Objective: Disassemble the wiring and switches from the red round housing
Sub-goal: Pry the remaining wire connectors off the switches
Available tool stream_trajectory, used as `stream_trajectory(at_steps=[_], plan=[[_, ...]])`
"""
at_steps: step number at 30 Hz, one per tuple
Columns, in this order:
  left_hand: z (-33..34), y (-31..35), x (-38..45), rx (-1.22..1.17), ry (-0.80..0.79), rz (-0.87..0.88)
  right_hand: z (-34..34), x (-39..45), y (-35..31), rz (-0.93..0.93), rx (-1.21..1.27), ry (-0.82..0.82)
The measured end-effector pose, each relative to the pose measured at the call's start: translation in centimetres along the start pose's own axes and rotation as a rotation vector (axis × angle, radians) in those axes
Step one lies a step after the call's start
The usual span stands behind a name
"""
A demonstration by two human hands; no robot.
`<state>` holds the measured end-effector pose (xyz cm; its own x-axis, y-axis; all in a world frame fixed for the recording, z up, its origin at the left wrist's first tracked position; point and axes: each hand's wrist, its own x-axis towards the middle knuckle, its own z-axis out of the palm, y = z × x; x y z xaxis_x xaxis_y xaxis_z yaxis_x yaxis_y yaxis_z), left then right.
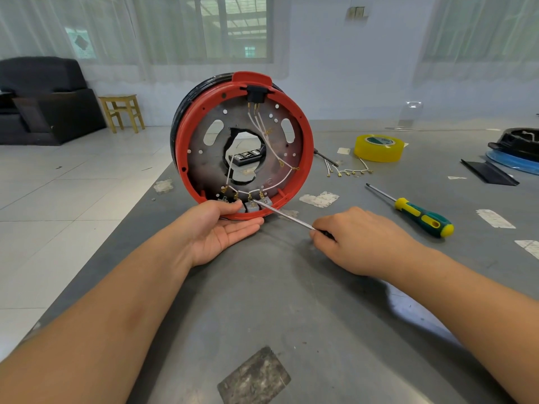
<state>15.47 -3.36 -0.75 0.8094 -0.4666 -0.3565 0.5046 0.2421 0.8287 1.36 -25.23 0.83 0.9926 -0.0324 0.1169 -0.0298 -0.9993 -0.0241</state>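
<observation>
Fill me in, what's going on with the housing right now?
The left hand props the red housing upright on the table. The right hand holds a thin screwdriver, tip at the grey switches along the bottom rim. White wires remain attached inside.

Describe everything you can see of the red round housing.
The red round housing looks like plastic and stands on edge on the grey table, open side to the camera. Inside are a perforated metal plate, white wires with brass terminals, grey switches at the bottom and a black socket on top. The left hand cups its lower rim.
</observation>
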Motion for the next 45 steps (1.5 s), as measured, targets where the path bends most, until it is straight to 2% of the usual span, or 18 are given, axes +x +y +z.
stream_trajectory(at_steps=[12, 19, 36, 45], plan=[[0.0, 0.0, 0.1, 0.04, -0.003, 0.005, -0.9, 0.0, -0.1, 0.045, 0.069, -0.067], [0.3, 0.0, 0.2, 0.106, -0.001, 0.023, -0.8, -0.2, -0.1, 0.048, -0.04, 0.002], [0.3, 0.0, -0.2, 0.047, 0.021, 0.022, 0.3, -0.6, -1.1, 0.079, -0.178, 0.131], [0.4, -0.1, -0.2, 0.038, 0.02, 0.022, -0.2, -0.7, -1.0, 0.089, -0.148, 0.107]])
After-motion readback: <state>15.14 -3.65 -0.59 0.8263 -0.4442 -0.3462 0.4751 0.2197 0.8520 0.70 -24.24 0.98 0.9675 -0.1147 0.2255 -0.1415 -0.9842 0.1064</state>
